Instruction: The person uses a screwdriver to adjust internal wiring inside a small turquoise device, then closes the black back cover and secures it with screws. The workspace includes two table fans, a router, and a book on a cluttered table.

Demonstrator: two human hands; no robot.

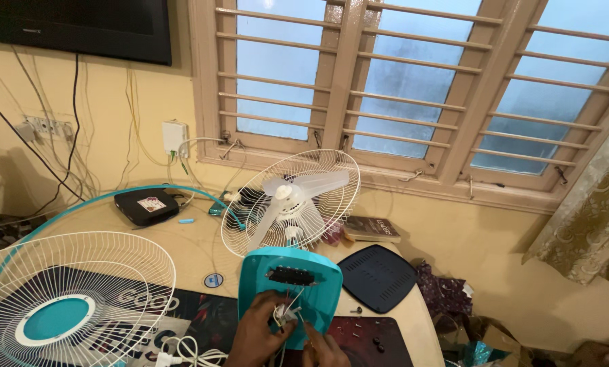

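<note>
Here, teal fan base upright, left hand pinching its white wires, right hand curled beside.

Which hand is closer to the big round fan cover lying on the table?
The left hand. It rests on the teal fan base, to the right of the loose fan cover. The right hand is farther right, at the base's lower edge.
</note>
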